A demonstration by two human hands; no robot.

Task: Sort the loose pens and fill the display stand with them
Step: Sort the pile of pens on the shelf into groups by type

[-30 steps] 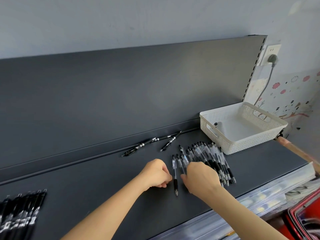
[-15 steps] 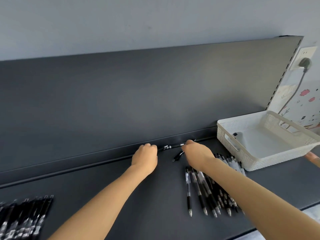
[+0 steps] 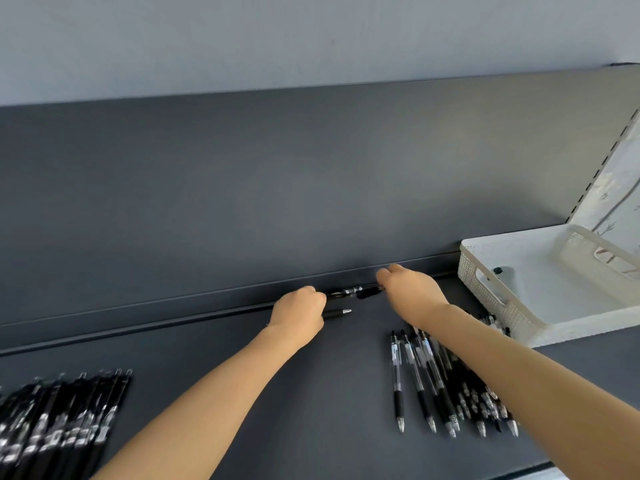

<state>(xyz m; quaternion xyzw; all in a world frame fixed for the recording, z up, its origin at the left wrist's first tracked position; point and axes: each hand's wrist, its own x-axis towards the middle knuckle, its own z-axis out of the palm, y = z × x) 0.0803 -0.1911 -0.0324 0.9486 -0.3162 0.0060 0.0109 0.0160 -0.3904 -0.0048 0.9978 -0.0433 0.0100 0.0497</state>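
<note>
left hand [image 3: 298, 315] fisted on one black pen [image 3: 337, 313], right hand [image 3: 412, 292] grip can't tell, over stray pens [image 3: 353, 291] against ledge [image 3: 173, 315] at 12 o'clock: pinch barrels mid-length, lift clear, add to sorted row [image 3: 62, 427] at 8 o'clock

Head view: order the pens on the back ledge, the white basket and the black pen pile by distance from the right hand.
1. Pens on the back ledge: just left of the right hand.
2. White basket: to its right.
3. Black pen pile: far left, near the front.
</note>
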